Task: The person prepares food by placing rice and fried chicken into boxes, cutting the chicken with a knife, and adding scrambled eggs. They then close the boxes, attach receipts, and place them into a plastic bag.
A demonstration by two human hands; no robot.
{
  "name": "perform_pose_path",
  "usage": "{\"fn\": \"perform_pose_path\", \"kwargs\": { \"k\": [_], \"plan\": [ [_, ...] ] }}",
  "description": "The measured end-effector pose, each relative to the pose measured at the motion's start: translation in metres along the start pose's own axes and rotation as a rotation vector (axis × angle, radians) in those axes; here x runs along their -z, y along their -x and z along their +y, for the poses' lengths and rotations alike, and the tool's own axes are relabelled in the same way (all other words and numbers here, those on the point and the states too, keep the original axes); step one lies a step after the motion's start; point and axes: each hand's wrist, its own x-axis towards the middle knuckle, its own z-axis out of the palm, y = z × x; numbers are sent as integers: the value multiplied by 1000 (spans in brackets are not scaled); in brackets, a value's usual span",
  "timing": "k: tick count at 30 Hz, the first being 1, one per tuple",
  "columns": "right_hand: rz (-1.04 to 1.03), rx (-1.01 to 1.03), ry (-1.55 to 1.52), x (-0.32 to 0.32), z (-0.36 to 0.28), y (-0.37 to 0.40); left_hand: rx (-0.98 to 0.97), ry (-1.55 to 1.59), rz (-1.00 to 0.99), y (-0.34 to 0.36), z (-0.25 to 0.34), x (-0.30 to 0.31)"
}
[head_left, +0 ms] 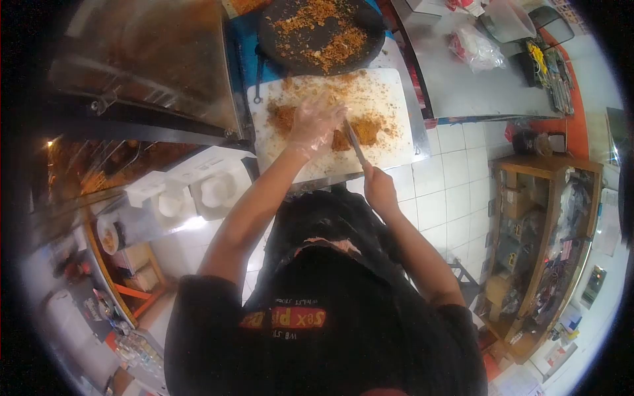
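Note:
On a white cutting board (389,155) lie brown chopped food crumbs (366,129), heaped in places and scattered toward the edges. My right hand (381,190) is closed around the handle of a knife (355,144), whose blade points away from me into the crumbs. My left hand (318,122), in a clear plastic glove, is spread over the middle of the board with its fingers stretched toward the blade tip. Whether those fingers touch the blade is too blurred to tell. Behind the board sits a dark round pan (277,46) with more crumbs on it.
Two white open boxes (221,188) stand left of the board. A steel counter (489,92) at the upper right carries a plastic bag (477,49) and a clear tub (507,20). A wooden shelf (522,165) stands on the right, past the white tiled floor (456,175).

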Motion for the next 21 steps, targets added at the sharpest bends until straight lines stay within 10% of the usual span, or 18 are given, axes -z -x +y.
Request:
{"fn": "perform_pose_path", "kwargs": {
  "k": [21],
  "plan": [
    [-45, 42, 151, -18, 3, 1, 151, -174, -68, 27, 14, -12]
  ]
}}
